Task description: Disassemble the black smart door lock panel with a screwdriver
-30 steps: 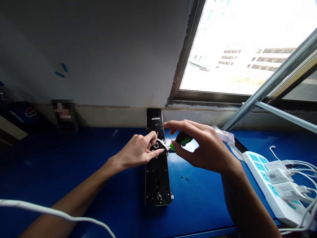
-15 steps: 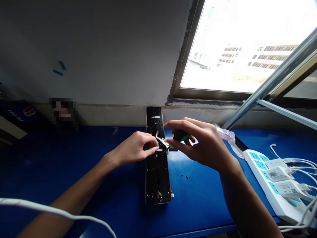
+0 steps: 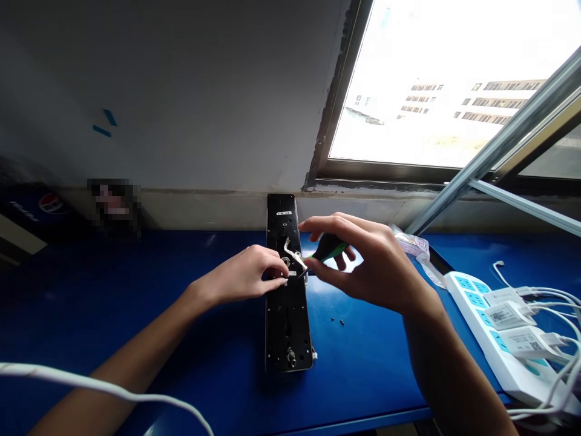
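Note:
A long black metal panel [image 3: 290,315] lies lengthwise on the blue table, with small holes, a few white labels and a metal fitting [image 3: 291,357] at its near end. A white cable [image 3: 294,254] runs over its middle. My right hand [image 3: 367,260] grips a screwdriver [image 3: 329,247] with a black and green handle; its dark shaft slants down left to the panel's middle. My left hand [image 3: 245,272] rests at the panel's left edge, thumb and forefinger pinched together near a white label. What they pinch, if anything, is too small to make out.
Two tiny dark screws [image 3: 337,320] lie right of the panel. A white power strip [image 3: 485,339] with plugged-in chargers and cables sits at the right, near a clear plastic bag [image 3: 413,243]. Another white cable [image 3: 104,387] crosses the lower left. A metal strut [image 3: 499,136] leans before the window.
My left fingertips have shifted slightly down and left on the panel, uncovering a round ring there. The screwdriver stays in my right hand, its handle tilted a little more upright.

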Demonstrator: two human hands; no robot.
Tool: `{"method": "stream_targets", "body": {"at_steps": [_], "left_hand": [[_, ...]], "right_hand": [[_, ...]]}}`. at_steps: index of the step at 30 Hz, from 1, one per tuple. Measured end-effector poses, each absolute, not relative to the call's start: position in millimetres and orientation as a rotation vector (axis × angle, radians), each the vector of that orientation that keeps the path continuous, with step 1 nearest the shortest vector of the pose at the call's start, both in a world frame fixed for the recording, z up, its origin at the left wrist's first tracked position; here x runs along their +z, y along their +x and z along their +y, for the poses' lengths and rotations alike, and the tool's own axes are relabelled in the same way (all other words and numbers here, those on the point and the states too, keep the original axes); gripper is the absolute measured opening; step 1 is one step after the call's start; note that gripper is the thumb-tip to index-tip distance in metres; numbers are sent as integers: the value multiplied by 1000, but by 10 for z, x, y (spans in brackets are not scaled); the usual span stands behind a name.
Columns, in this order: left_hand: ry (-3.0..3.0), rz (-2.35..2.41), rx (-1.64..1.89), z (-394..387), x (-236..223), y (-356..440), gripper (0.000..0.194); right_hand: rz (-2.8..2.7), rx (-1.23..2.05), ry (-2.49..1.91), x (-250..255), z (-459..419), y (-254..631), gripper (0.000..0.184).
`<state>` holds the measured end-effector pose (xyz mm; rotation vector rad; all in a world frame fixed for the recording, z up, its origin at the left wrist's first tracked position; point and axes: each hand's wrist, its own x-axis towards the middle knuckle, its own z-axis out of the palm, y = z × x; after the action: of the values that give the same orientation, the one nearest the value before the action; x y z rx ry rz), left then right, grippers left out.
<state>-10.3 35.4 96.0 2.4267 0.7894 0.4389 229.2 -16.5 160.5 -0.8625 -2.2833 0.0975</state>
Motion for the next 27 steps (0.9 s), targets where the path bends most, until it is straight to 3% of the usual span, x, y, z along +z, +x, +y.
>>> {"method": "stream_targets", "body": {"at_steps": [2, 5, 10, 15, 27], "left_hand": [[2429, 792, 427, 356, 948, -99, 15], [2430, 791, 415, 362, 930, -89, 16], [2433, 782, 396, 365, 920, -75, 14], [2448, 790, 416, 342, 903, -57, 19], [2544, 740, 544, 277, 779, 92, 14]], "right_hand": [[-2282, 102, -856, 1612, -172, 2295, 39], [-2315, 152, -822, 1609, -167, 2304, 52], [-2294, 86, -851, 1595, -152, 2302, 38], [-2288, 121, -801, 1632, -174, 2321, 57], [-2192, -10, -768, 1691, -257, 2365, 48]]}}
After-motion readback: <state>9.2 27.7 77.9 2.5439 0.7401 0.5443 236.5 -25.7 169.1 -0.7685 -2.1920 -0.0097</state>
